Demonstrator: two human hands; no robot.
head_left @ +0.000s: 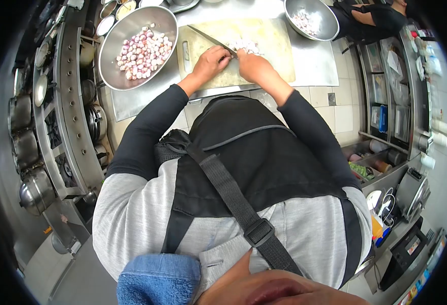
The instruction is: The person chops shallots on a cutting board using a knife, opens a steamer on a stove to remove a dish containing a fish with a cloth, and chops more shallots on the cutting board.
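My right hand point(254, 67) is closed around the handle of a kitchen knife point(208, 37), whose long blade points away to the upper left. Close beside the blade, my left hand point(210, 63) has its fingers curled together over the cutting board; what they hold, if anything, is too small to make out. Both hands are above the pale yellowish cutting board point(199, 76). Chopped shallot pieces point(248, 47) lie on the board just beyond my right hand. To the left, a large steel bowl point(112, 76) holds many whole peeled shallots point(143, 54).
A second steel bowl point(330, 26) with cut pieces stands at the back right of the steel table point(317, 68). Another person in dark clothes point(371, 23) is beyond it. A stove point(73, 96) with pots lines the left; shelves point(391, 86) line the right.
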